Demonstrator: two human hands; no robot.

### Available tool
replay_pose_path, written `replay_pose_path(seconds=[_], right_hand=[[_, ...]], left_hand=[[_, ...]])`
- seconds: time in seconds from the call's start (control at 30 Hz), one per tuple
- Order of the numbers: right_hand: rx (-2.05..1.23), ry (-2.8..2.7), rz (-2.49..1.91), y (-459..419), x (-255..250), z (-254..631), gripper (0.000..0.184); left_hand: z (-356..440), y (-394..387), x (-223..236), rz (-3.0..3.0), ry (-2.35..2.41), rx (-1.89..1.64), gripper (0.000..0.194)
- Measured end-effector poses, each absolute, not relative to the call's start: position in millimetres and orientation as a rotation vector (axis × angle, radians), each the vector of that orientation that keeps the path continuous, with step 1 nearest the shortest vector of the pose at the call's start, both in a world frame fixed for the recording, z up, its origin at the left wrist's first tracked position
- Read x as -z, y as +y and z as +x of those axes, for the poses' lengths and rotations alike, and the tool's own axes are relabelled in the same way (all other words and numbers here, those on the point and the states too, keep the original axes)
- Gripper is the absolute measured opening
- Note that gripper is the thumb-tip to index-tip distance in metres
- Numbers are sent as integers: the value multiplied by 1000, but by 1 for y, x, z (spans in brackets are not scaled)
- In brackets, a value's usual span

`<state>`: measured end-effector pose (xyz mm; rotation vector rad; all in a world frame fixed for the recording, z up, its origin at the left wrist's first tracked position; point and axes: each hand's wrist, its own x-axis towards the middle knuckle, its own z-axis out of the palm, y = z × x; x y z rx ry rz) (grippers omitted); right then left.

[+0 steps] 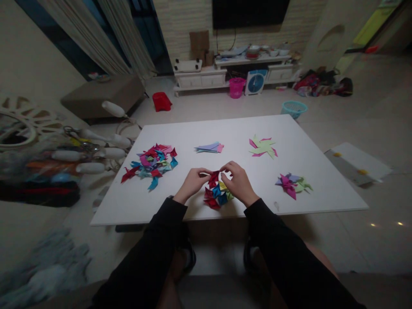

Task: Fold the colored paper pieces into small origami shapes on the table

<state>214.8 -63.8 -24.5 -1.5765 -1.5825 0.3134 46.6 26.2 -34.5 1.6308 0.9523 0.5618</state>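
Observation:
Between my fingertips is a dark red folded paper piece [214, 177], pinched from both sides above the white table [174, 206]. My left hand [195, 181] grips its left side with thumb and forefinger. From the right, my right hand [237, 180] pinches its other edge. Just below lies a cluster of folded paper pieces [215, 198] in red, blue and yellow-green, partly hidden by my right hand. Whether the held piece is joined to this cluster I cannot tell.
A pile of colourful folded papers [154, 161] lies at left. Fanned paper strips [209, 147] and a green-and-pink paper pinwheel [263, 146] lie farther back. Several folded pieces [291, 184] sit at right. Beyond the table stand a red stool [162, 101] and a blue basket [294, 108].

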Motion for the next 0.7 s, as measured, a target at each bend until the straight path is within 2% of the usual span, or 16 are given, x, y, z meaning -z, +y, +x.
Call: replay_pose_path(seconds=[0.7], right_hand=[[-203,-1906,-1567,-82,28,198,7]], left_hand=[[42,11,36,1845,885,-471,16]])
